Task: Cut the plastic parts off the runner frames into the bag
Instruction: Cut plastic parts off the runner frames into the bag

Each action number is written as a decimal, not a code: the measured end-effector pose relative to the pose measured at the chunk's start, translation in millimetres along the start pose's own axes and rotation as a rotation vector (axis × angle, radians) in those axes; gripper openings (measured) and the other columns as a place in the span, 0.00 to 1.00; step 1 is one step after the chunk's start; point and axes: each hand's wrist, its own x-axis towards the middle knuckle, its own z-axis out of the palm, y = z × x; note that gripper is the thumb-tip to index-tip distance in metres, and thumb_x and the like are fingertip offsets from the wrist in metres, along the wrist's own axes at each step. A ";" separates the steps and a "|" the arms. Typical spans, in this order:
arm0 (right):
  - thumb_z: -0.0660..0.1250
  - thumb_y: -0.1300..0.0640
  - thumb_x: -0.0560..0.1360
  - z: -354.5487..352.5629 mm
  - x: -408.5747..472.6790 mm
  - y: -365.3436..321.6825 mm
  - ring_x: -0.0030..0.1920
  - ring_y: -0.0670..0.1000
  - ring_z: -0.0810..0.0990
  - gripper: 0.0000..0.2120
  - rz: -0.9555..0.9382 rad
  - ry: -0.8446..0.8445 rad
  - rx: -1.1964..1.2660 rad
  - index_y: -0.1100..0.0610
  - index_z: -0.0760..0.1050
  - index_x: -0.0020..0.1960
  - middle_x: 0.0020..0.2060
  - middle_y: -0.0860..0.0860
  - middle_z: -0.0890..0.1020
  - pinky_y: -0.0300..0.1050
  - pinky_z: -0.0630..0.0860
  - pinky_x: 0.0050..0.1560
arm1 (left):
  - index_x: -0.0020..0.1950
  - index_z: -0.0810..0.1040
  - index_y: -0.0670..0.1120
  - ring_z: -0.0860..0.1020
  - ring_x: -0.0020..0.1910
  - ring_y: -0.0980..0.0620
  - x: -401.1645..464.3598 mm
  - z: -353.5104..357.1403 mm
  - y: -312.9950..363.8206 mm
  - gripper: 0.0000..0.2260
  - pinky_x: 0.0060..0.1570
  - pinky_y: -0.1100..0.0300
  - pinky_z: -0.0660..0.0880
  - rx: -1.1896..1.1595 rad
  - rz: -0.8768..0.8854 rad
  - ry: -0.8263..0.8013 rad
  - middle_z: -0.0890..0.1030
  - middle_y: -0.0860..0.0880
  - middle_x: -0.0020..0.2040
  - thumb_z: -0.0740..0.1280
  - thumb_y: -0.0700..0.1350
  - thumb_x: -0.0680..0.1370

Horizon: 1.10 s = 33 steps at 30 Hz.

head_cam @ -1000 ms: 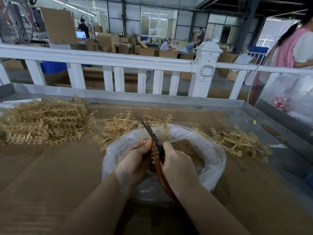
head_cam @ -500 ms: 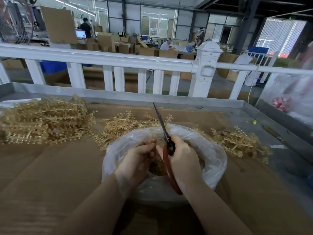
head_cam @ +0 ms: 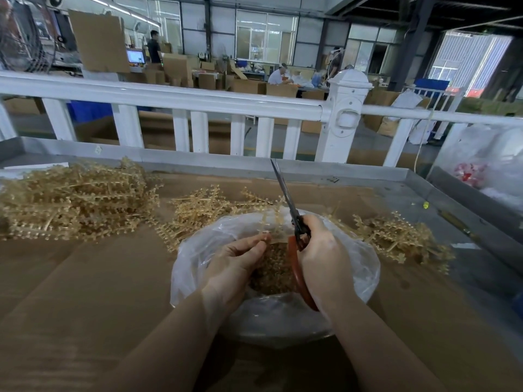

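The left hand (head_cam: 236, 260) pinches a pale translucent plastic runner frame (head_cam: 272, 222) between curled fingers (head_cam: 259, 241), holding it upright over the clear plastic bag (head_cam: 358, 260). The right hand (head_cam: 318, 251) grips the red-handled scissors (head_cam: 294, 224), fingers wrapped tight around the handles, blades together and pointing up and away. One bag sits on the cardboard-covered bench (head_cam: 85, 292), holding loose cut tan parts (head_cam: 273, 274). Three heaps of tan runner frames (head_cam: 73, 202) lie beyond it.

Runner piles (head_cam: 76, 202) crowd my table's (head_cam: 441, 190) far-left edge, more (head_cam: 396, 236) lie right of the bag (head_cam: 365, 267). Bare cardboard (head_cam: 85, 292) along the near-left edge leaves my hand passage.
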 end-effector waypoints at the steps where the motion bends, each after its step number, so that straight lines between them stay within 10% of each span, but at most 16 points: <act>1: 0.63 0.55 0.77 -0.7 -0.1 0.7 0.37 0.49 0.78 0.06 -0.001 -0.005 -0.008 0.51 0.73 0.54 0.33 0.46 0.77 0.49 0.76 0.40 | 0.54 0.81 0.38 0.83 0.47 0.49 0.2 -0.4 0.1 0.09 0.40 0.60 0.81 -0.005 0.003 0.006 0.84 0.42 0.51 0.64 0.36 0.77; 10: 0.62 0.41 0.75 1.4 -24.6 -3.8 0.45 0.47 0.76 0.16 -0.189 -0.016 -0.126 0.50 0.73 0.55 0.41 0.46 0.78 0.43 0.74 0.48 | 0.45 0.84 0.42 0.81 0.43 0.49 3.9 -2.4 2.5 0.06 0.51 0.55 0.79 -0.228 -0.008 0.113 0.82 0.44 0.42 0.69 0.41 0.72; 15: 0.61 0.42 0.75 2.8 -33.4 -3.0 0.45 0.50 0.77 0.18 -0.232 -0.022 -0.178 0.54 0.75 0.56 0.41 0.49 0.79 0.45 0.75 0.47 | 0.52 0.81 0.40 0.84 0.44 0.47 3.4 0.1 4.6 0.08 0.37 0.56 0.81 -0.279 -0.021 0.134 0.85 0.41 0.46 0.66 0.41 0.76; 33: 0.64 0.44 0.76 1.3 -28.9 2.3 0.46 0.48 0.77 0.14 -0.144 -0.004 -0.169 0.52 0.74 0.55 0.42 0.46 0.79 0.42 0.74 0.46 | 0.48 0.78 0.41 0.83 0.39 0.51 2.0 -1.5 0.6 0.08 0.40 0.61 0.81 -0.258 0.067 0.115 0.84 0.43 0.41 0.63 0.31 0.75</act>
